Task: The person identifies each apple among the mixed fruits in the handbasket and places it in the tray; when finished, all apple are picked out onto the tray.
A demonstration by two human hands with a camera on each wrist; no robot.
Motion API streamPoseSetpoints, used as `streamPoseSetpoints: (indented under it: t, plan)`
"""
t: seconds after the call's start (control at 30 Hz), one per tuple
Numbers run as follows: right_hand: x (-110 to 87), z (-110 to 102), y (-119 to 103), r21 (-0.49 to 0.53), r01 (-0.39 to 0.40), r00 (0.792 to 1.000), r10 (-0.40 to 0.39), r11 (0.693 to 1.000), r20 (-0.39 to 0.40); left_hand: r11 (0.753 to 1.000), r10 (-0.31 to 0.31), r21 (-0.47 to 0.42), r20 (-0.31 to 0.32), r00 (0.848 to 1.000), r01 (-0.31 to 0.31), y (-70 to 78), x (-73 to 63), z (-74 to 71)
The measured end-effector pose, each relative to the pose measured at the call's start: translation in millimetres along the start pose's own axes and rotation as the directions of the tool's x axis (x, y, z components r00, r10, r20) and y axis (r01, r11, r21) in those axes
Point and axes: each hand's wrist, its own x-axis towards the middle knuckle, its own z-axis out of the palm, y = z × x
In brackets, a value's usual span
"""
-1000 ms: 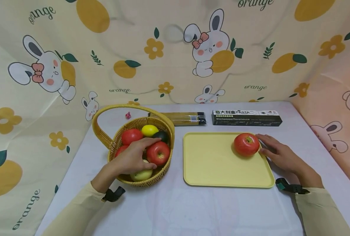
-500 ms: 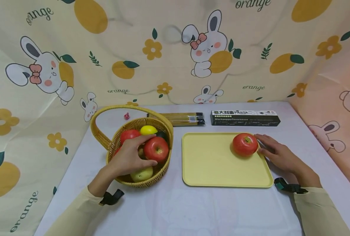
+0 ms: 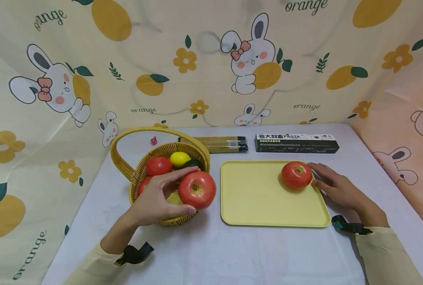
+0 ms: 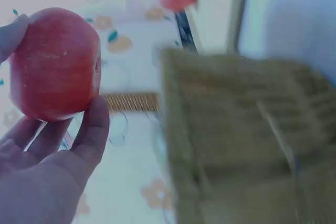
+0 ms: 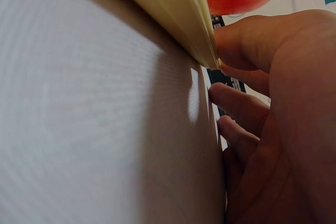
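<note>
My left hand holds a red apple by its sides, thumb below and fingers above in the head view. The apple overlaps the right rim of the wicker basket. In the left wrist view, fingertips and thumb grip the apple from opposite sides. On the yellow tray sits another red apple, near the far right corner. My right hand rests beside it with fairly straight fingers at the tray's right edge. The right wrist view shows the thumb against the tray rim.
Inside the basket lie red fruits, a yellow lemon, a dark green fruit and a pale yellow-green fruit. Behind are pasta packs, a black pasta box and a small pinkish-red item.
My left hand has gripped the apple among the basket's fruit, lifted it and brought it slightly right, over the rim. My right hand and the tray have stayed put.
</note>
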Motion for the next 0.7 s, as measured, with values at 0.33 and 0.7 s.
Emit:
streamPoseSetpoints:
  t: [0.33, 0.7]
  plan:
    - [-0.7, 1, 0, -0.001, -0.005, 1.000, 0.005, 1.000, 0.002, 0.997, 0.073, -0.002, 0.037, 0.997, -0.073, 14.9, 26.6, 51.5]
    - [-0.1, 0, 2, -0.006, 0.000, 1.000, 0.000, 1.000, 0.001, 0.994, 0.063, -0.088, 0.045, 0.997, -0.059, 13.3, 69.7, 99.8]
